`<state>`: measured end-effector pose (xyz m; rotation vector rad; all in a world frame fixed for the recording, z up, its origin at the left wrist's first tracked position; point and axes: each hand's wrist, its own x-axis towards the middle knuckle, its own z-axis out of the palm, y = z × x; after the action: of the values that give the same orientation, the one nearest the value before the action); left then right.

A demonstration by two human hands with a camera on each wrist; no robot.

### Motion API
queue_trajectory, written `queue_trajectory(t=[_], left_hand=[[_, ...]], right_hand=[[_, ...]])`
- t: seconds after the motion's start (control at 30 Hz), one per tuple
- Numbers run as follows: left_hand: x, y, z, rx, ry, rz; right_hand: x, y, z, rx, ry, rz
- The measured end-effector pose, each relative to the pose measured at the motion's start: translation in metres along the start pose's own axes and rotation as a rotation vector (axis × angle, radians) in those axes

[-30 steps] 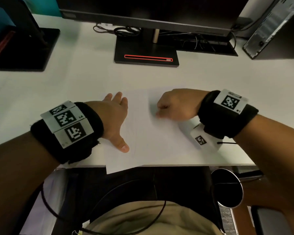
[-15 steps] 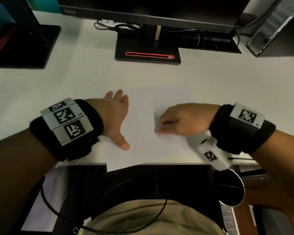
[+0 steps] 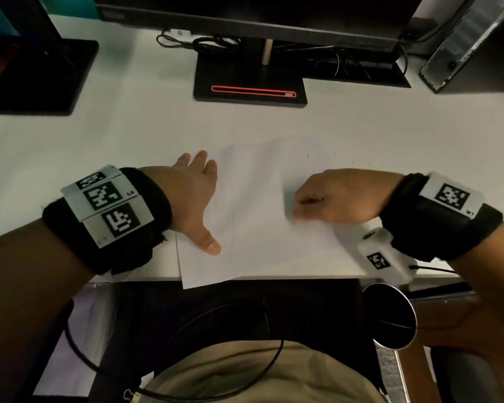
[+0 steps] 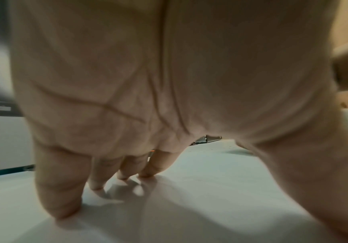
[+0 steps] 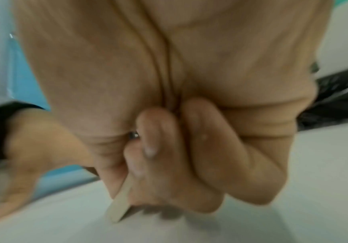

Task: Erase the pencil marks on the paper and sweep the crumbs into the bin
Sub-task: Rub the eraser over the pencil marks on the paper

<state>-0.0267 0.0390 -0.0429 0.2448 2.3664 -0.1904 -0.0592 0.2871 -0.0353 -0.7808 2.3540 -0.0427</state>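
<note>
L hand (image 3: 197, 196) flat, fingers spread, pinning paper (image 3: 262, 228); R hand (image 3: 332, 199) pinches eraser (image 5: 120, 205), rubbing. Risk: hard strokes w/ paper overhanging near counter (image 3: 128, 141) edge could crease or tear it.

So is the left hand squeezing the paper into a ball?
No, the left hand lies flat with straight fingers pressing the paper down on the desk.
</note>
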Motion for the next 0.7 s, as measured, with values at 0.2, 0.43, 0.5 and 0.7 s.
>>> queue_trajectory(t=[0.2,0.43,0.5,0.7], left_hand=[[0.001,0.000,0.001,-0.006,-0.002,0.003],[-0.001,0.001,0.000,-0.009,0.002,0.003],[-0.001,-0.001,0.002,-0.018,0.004,0.006],[0.000,0.000,0.000,-0.028,0.011,0.005]], right_hand=[[-0.005,0.030,-0.004,0.093,0.092,0.068],[0.004,-0.004,0.011,0.125,-0.007,-0.013],[-0.001,0.016,-0.003,0.098,0.032,0.120],[-0.015,0.022,0.006,0.271,0.052,0.101]])
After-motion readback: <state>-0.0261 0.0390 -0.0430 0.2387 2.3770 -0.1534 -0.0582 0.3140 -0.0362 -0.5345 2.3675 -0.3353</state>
